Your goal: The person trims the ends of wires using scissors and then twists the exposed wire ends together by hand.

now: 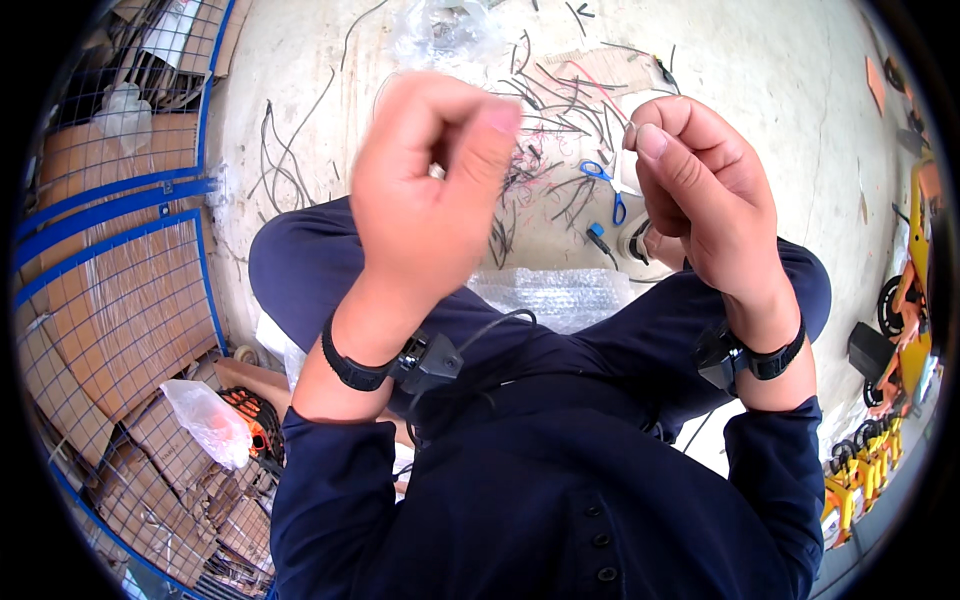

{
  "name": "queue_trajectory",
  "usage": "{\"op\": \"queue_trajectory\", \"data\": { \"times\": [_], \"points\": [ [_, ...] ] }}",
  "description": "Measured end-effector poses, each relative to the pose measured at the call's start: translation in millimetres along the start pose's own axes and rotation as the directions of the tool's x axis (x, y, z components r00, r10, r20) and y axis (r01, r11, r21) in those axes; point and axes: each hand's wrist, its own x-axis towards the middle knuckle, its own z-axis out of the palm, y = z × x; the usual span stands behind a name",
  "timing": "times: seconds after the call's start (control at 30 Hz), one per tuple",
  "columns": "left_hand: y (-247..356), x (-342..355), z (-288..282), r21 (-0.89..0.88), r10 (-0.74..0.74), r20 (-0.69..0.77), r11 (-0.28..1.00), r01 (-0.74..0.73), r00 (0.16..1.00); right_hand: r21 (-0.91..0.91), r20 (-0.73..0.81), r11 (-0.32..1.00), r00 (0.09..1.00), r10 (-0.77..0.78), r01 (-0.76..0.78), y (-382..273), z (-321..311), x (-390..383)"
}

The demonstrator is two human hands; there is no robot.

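Observation:
My left hand [425,190] is raised in front of me, slightly smeared by motion. Its fingers are curled and its thumb presses against the forefinger; whatever sits in that pinch is too small to make out. Across from it, my right hand [705,185] pinches a small thin wire [631,127] between thumb and forefinger. The two hands are apart. Beyond them, dark cable offcuts and thin red strands [530,165] lie scattered on the floor. Blue-handled scissors [619,208] rest close to the right hand, with a blue-and-black connector [598,231] just nearer.
Bubble wrap [550,292] lies between my legs. Clear plastic [445,30] sits at the far side, and loose dark cables [280,160] at left. A blue wire-mesh cage [105,200] with flattened cardboard stands on the left. Yellow wheeled equipment [905,330] lines the right.

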Motion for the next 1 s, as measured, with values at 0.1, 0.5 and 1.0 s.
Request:
{"op": "queue_trajectory", "data": {
  "times": [0.1,0.5,1.0],
  "points": [
    [17,-3,9,-0.156,-0.249,0.222,0.945,0.286,0.943,0.177,0.024,0.981,0.997,0.074,-0.077,6,0,1],
    [4,-4,18,-0.493,-0.445,0.367,0.651,0.577,0.817,-0.784,0.049,0.496,0.835,-0.548,0.372,31,18,-1],
    [-7,-9,23,-0.645,-0.458,0.399,0.475,0.598,0.794,-0.708,0.08,0.624,0.915,-0.395,0.331,44,12,-5]
  ]
}}
